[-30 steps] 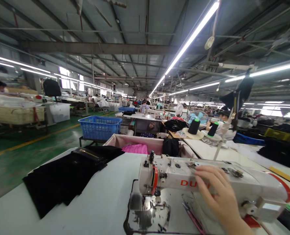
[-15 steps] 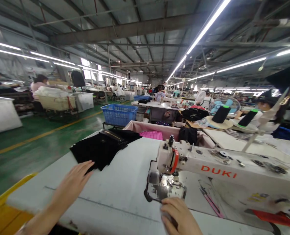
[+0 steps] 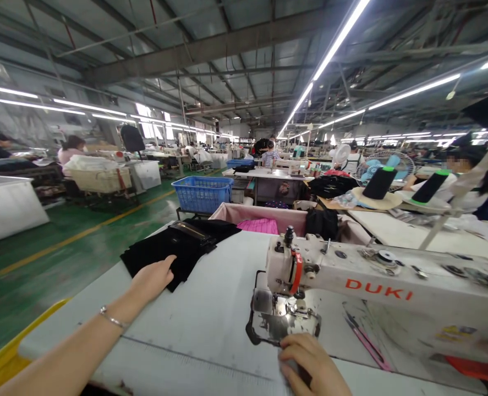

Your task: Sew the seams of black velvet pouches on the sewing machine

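Note:
My left hand lies over the near edge of a stack of black fabric pieces. An index finger stretches across the cloth, with the thumb lower and apart; the other fingers are partly hidden. A dark zipper strip rests on top of the stack. My right hand is curled on the table just in front of the sewing machine's needle plate. Something dark or shadowed shows between its thumb and fingers, too unclear to name. The white sewing machine stands to the right.
Pink-handled tweezers lie under the machine arm. A ruler scale runs along the table front. Behind are a pink-lined bin, a blue basket and black thread cones. A yellow container stands at lower left.
My left hand has moved forward and right, farther onto the black stack. My right hand stays curled by the machine. The view has shifted slightly.

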A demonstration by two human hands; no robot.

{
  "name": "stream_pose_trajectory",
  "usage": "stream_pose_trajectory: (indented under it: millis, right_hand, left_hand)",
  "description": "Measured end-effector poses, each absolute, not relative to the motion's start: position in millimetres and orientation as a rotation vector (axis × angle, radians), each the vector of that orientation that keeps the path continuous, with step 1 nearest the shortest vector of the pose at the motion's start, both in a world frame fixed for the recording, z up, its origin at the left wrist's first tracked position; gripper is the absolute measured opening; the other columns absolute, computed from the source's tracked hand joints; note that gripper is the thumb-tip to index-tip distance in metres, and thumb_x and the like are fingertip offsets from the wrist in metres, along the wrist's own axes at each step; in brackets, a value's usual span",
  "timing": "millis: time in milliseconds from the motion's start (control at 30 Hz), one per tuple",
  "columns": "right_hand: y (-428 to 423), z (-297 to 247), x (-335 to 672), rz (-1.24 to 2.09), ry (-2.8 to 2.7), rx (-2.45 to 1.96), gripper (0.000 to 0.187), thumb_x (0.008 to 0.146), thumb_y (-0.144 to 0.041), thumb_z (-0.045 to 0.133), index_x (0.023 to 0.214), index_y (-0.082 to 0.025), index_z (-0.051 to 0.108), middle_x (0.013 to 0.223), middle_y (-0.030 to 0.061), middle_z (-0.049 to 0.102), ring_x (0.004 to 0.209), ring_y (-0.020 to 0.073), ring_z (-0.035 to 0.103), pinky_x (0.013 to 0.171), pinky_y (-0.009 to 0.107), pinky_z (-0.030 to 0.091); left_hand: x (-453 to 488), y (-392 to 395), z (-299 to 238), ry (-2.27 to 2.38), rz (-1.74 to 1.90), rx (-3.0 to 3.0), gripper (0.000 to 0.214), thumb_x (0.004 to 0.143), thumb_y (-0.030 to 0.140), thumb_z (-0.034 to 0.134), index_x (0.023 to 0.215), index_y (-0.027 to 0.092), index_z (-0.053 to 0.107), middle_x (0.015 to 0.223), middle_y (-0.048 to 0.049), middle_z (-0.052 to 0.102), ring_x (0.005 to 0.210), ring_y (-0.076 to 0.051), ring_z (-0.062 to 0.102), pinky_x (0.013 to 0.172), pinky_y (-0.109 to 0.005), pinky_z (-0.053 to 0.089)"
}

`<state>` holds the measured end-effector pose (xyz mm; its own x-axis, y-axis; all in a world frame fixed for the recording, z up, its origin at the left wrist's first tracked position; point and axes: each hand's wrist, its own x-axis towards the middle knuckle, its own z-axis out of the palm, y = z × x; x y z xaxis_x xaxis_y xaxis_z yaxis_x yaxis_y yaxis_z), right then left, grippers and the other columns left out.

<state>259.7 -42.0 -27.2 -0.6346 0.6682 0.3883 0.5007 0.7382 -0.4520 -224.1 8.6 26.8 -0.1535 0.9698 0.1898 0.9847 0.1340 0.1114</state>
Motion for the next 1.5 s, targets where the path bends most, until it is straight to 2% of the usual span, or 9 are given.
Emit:
stream_pose_trajectory:
  millis: [333, 400, 500, 600, 800, 1133, 1233, 1333, 1500]
  right_hand:
    - [-48, -23, 254, 0.526, -2.345, -0.946, 0.020, 0.085, -0.010, 0.059, 0.098, -0.020, 0.070, 0.111, 0.0100, 0.070, 0.105, 0.0248, 0.065, 0.094, 0.039, 0.052]
    - [-50, -19, 253, 0.551, -2.321, -0.960, 0.021, 0.085, -0.009, 0.060, 0.099, -0.021, 0.070, 0.112, 0.0093, 0.070, 0.106, 0.0246, 0.064, 0.095, 0.039, 0.051]
    - [-54, -13, 252, 0.589, -2.306, -0.982, 0.017, 0.087, -0.013, 0.063, 0.100, -0.022, 0.070, 0.112, 0.0081, 0.069, 0.106, 0.0246, 0.063, 0.095, 0.039, 0.049]
    - [-58, -8, 250, 0.608, -2.302, -1.011, 0.014, 0.088, -0.019, 0.067, 0.102, -0.023, 0.070, 0.113, 0.0066, 0.069, 0.107, 0.0243, 0.062, 0.095, 0.038, 0.047]
    - [-62, -5, 250, 0.555, -2.340, -1.046, 0.016, 0.090, -0.026, 0.069, 0.106, -0.024, 0.069, 0.116, 0.0045, 0.069, 0.107, 0.0238, 0.060, 0.097, 0.038, 0.045]
    - [-81, 7, 228, 0.657, -2.188, -1.174, 0.021, 0.090, -0.032, 0.073, 0.111, -0.028, 0.071, 0.125, 0.0060, 0.065, 0.120, 0.0285, 0.056, 0.106, 0.047, 0.042]
    - [-93, 21, 220, 0.724, -2.076, -1.167, 0.017, 0.091, -0.026, 0.071, 0.107, -0.024, 0.071, 0.138, 0.0091, 0.058, 0.132, 0.0290, 0.049, 0.113, 0.048, 0.038]
    - [-99, 42, 221, 0.708, -2.000, -1.057, 0.008, 0.093, -0.021, 0.066, 0.100, -0.022, 0.071, 0.139, 0.0090, 0.058, 0.134, 0.0265, 0.048, 0.114, 0.046, 0.037]
    - [-100, 76, 230, 0.738, -1.982, -0.913, 0.010, 0.095, -0.020, 0.063, 0.096, -0.024, 0.072, 0.129, 0.0040, 0.067, 0.129, 0.0230, 0.054, 0.113, 0.044, 0.038]
  left_hand:
    - [-177, 14, 141, -2.080, -0.388, -2.020, 0.039, 0.101, 0.037, 0.038, 0.108, 0.012, 0.067, 0.113, -0.0176, 0.067, 0.109, -0.034, 0.061, 0.096, -0.047, 0.044]
    - [-145, -1, 152, -1.989, -0.364, -2.216, 0.037, 0.099, 0.043, 0.042, 0.102, 0.019, 0.070, 0.108, -0.0110, 0.071, 0.102, -0.030, 0.064, 0.092, -0.040, 0.046]
    - [-99, -30, 129, -1.850, -0.362, -2.675, 0.042, 0.104, 0.044, 0.035, 0.101, 0.026, 0.073, 0.106, -0.0012, 0.073, 0.098, -0.019, 0.067, 0.088, -0.027, 0.049]
    - [-72, -49, 69, -1.907, -0.424, -2.716, 0.044, 0.102, 0.049, 0.043, 0.137, 0.028, 0.059, 0.147, -0.0056, 0.056, 0.134, -0.026, 0.051, 0.115, -0.041, 0.038]
    - [-56, -50, -3, -2.005, -0.362, -2.669, 0.066, 0.087, 0.048, 0.068, 0.146, 0.023, 0.051, 0.157, -0.0141, 0.042, 0.144, -0.037, 0.038, 0.120, -0.059, 0.027]
    - [-11, -68, 30, -1.987, -0.533, -2.743, 0.014, 0.076, 0.011, 0.054, 0.079, 0.020, 0.065, 0.088, -0.0037, 0.063, 0.088, -0.022, 0.060, 0.083, -0.034, 0.047]
    - [-10, -81, 56, -2.095, -0.651, -2.783, 0.018, 0.084, 0.016, 0.050, 0.094, 0.021, 0.065, 0.086, -0.0013, 0.065, 0.080, -0.019, 0.062, 0.073, -0.029, 0.048]
    - [-12, -94, 90, -2.243, -1.014, -2.929, 0.029, 0.091, 0.033, 0.059, 0.118, 0.023, 0.065, 0.110, -0.0040, 0.070, 0.103, -0.022, 0.065, 0.092, -0.031, 0.049]
    - [-8, -112, 117, -2.453, -1.626, -2.903, 0.028, 0.085, 0.040, 0.072, 0.108, 0.024, 0.073, 0.104, -0.0018, 0.074, 0.098, -0.021, 0.068, 0.087, -0.027, 0.053]
